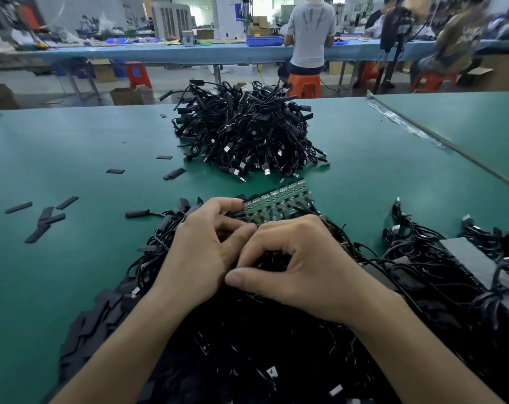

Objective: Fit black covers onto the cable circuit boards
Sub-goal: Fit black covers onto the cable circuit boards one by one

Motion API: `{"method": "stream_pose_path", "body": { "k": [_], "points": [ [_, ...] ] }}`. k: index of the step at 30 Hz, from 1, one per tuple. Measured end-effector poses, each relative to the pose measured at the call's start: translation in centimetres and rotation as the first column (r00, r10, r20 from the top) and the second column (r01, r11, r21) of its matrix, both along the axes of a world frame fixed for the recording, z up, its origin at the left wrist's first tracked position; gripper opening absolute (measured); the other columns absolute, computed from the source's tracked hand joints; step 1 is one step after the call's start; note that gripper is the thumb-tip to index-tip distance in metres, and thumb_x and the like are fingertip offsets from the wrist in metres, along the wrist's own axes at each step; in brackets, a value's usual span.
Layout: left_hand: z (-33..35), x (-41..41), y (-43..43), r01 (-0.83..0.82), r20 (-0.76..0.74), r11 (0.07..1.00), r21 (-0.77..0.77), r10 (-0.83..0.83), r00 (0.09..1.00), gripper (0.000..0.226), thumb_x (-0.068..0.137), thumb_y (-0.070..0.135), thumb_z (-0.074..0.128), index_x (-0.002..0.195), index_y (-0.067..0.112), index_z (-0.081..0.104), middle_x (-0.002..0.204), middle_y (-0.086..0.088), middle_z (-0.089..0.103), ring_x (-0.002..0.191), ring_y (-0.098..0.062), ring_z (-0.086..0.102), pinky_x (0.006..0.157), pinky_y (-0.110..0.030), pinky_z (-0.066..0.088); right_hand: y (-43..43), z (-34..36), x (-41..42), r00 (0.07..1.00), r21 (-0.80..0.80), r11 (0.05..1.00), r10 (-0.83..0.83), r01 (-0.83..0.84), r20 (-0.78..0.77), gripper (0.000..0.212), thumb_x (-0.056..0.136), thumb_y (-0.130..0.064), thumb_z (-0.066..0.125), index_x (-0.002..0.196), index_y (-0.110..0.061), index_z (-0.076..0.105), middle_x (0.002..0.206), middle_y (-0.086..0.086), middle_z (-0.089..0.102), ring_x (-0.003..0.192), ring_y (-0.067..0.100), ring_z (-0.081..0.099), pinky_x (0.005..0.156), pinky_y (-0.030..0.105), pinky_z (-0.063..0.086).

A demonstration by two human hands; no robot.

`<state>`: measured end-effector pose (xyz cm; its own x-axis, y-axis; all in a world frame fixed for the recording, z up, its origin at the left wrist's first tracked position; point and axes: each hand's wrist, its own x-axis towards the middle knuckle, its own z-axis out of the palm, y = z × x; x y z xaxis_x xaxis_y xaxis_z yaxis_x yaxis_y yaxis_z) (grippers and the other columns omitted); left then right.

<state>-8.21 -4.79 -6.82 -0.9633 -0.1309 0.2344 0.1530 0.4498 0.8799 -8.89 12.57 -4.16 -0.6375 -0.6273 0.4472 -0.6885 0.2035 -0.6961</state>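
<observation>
A row of green circuit boards [279,204] with black cables attached lies just beyond my hands on the green table [72,272]. My left hand [202,246] curls over the left end of the row, fingertips on a black cover there. My right hand [300,263] pinches thumb against forefinger over the cables beside it; what sits in the pinch is hidden. The two hands touch at the fingertips. Loose black covers [45,218] are scattered at left, and more are stacked near my left forearm [93,325].
A large pile of finished black USB cables [247,129] stands at the table's middle back. More cables and a grey tray [475,260] lie at right. A metal strip [440,138] divides the table. People sit on orange stools at a far bench.
</observation>
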Motion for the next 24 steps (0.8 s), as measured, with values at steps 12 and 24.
{"method": "stream_pose_path", "body": {
  "k": [12, 24],
  "points": [
    [0.5, 0.3, 1.6, 0.111, -0.147, 0.973, 0.200, -0.082, 0.986, 0.023, 0.098, 0.011, 0.059, 0.084, 0.028, 0.065, 0.068, 0.017, 0.067, 0.064, 0.003, 0.059, 0.061, -0.012, 0.046, -0.3, 1.3, 0.8, 1.000, 0.118, 0.993, 0.007, -0.008, 0.017, 0.018, 0.085, -0.035, 0.074, 0.073, -0.021, 0.075, 0.064, -0.003, 0.069, 0.062, 0.010, 0.065, 0.062, 0.031, 0.051],
    [1.0, 0.4, 1.3, 0.219, -0.207, 0.956, 0.197, -0.178, 0.962, 0.023, 0.094, -0.002, 0.060, 0.085, 0.019, 0.066, 0.063, 0.002, 0.069, 0.053, -0.003, 0.056, 0.051, -0.013, 0.044, 0.3, 2.8, 1.2, 0.925, 0.064, 0.937, -0.325, 0.343, -0.196, 0.018, 0.089, -0.039, 0.066, 0.085, -0.024, 0.075, 0.078, -0.010, 0.071, 0.076, 0.009, 0.064, 0.070, 0.036, 0.052]
  ]
}}
